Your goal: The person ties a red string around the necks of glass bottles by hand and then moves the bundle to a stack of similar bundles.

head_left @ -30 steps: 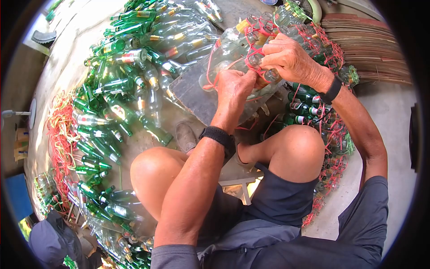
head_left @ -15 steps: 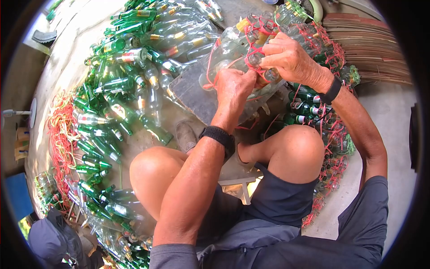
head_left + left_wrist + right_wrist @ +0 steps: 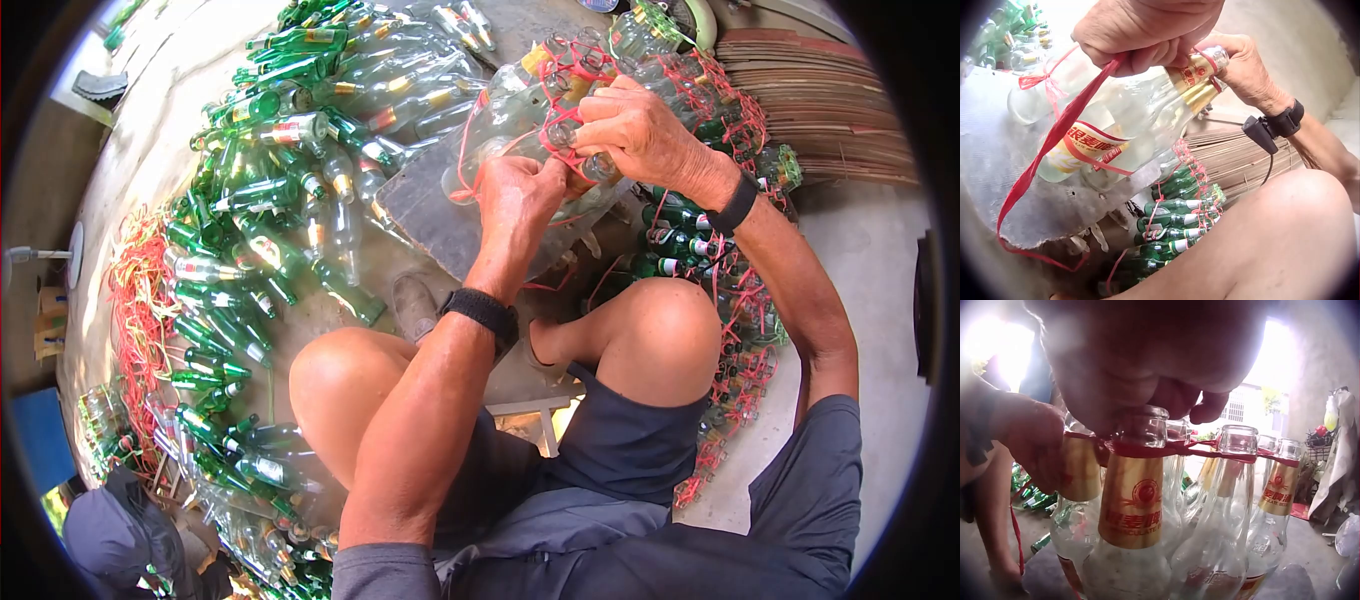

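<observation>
Several clear glass beer bottles [image 3: 1132, 519] with gold neck labels stand bundled on a dark board [image 3: 425, 215]. Red plastic strap [image 3: 1200, 450] winds around their necks just below the mouths. My left hand [image 3: 522, 200] grips the strap low at the near bottle necks; in the left wrist view a long red tail [image 3: 1047, 156] hangs from the fist past the board's edge. My right hand [image 3: 640, 130], fingers curled, pinches the strap beside a bottle's mouth, its fingertips partly hidden by the necks in the right wrist view.
Loose green and clear bottles [image 3: 265, 190] cover the floor to the left, beside a heap of red and yellow strap [image 3: 138, 300]. Tied green bottles [image 3: 680, 240] stand at the right, near a stack of thin brown strips [image 3: 810, 110]. Another person's cap [image 3: 105, 530] shows lower left.
Both hands and the bottle bundle have shifted slightly left in the head view. Their hold on the strap looks much the same.
</observation>
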Motion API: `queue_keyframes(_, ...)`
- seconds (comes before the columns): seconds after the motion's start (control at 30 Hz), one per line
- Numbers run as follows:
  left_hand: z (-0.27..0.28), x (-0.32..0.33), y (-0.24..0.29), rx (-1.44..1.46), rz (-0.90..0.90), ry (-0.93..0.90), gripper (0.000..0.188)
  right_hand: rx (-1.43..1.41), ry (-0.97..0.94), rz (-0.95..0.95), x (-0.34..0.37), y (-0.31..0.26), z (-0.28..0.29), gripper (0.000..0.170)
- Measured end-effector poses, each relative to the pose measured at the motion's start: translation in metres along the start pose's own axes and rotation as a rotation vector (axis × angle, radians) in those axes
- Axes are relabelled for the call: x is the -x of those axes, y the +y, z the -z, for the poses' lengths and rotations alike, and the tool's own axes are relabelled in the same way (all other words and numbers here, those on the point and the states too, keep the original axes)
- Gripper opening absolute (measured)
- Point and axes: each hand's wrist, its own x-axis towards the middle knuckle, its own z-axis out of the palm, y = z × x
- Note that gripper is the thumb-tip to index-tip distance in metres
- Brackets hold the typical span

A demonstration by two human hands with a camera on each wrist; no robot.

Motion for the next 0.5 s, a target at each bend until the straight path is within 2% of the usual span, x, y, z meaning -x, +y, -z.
queue_keyframes(0.13, 0.006, 0.009, 0.005, -0.051, -0.011, -0.009, 0.046, -0.006, 0.049, -0.001, 0.000, -0.003, -0.001, 0.006)
queue_keyframes(0.2, 0.008, 0.012, 0.003, -0.041, -0.129, 0.066, 0.036, -0.012, 0.045, -0.011, 0.000, -0.004, -0.001, 0.006)
queue_keyframes(0.23, 0.008, 0.015, 0.002, -0.044, -0.130, 0.068, 0.036, -0.015, 0.037, -0.022, 0.001, -0.004, -0.001, 0.007)
queue_keyframes(0.3, 0.008, 0.024, 0.002, -0.044, -0.158, 0.180, 0.027, -0.007, 0.045, -0.026, 0.001, -0.004, -0.001, 0.008)
queue_keyframes(0.4, 0.007, 0.035, 0.004, -0.098, -0.245, 0.197, 0.026, -0.006, 0.059, -0.022, 0.002, -0.004, -0.001, 0.009)
queue_keyframes(0.5, 0.001, 0.038, 0.008, 0.023, -0.201, 0.127, 0.023, 0.003, 0.064, 0.002, 0.000, -0.003, 0.000, 0.009)
